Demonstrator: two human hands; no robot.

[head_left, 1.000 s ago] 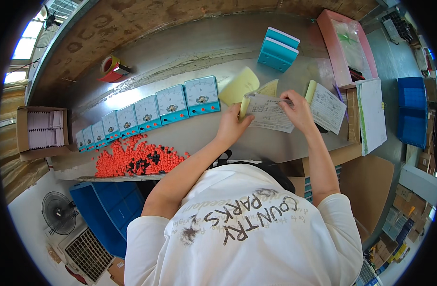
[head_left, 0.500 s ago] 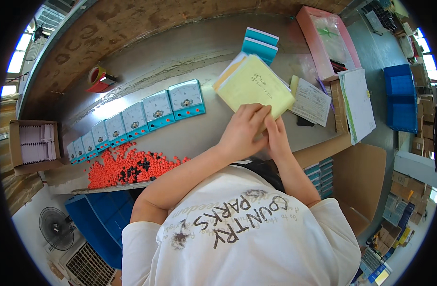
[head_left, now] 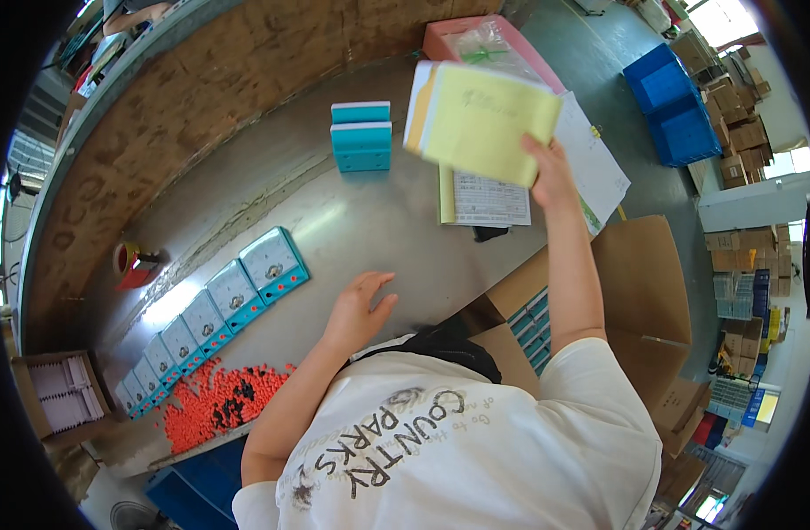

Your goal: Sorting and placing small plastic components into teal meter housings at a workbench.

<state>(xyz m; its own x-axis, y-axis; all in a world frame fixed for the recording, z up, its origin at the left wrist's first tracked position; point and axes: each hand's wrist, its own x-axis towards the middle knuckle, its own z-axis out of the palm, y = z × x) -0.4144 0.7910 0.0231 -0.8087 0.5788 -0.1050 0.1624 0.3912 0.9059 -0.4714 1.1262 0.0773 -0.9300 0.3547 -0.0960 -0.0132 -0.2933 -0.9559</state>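
My right hand [head_left: 553, 175] grips the lower right edge of a yellow paper pad [head_left: 489, 124], raised over the far right of the metal table. White and orange sheets stick out behind its left edge. My left hand [head_left: 361, 311] is open near the table's front edge, its fingers apart and holding nothing. Left of it stands a slanting row of teal and white analog meters [head_left: 271, 262] with dials and red knobs. A heap of small red caps [head_left: 202, 405], some black ones [head_left: 235, 402] among them, lies in front of the row.
Two teal-and-white meters [head_left: 361, 146] stand at the back. A printed form pad [head_left: 493, 201] lies partly under the raised pad. At far right are a pink bin [head_left: 440, 40] and white papers [head_left: 590, 150]. Left are a tape roll [head_left: 127, 259] and carton [head_left: 34, 397]; right, an open carton [head_left: 634, 274].
My hands have come apart. The right hand has carried the yellow pad right and away from me; the left has let go and drawn back left. The view has also turned.
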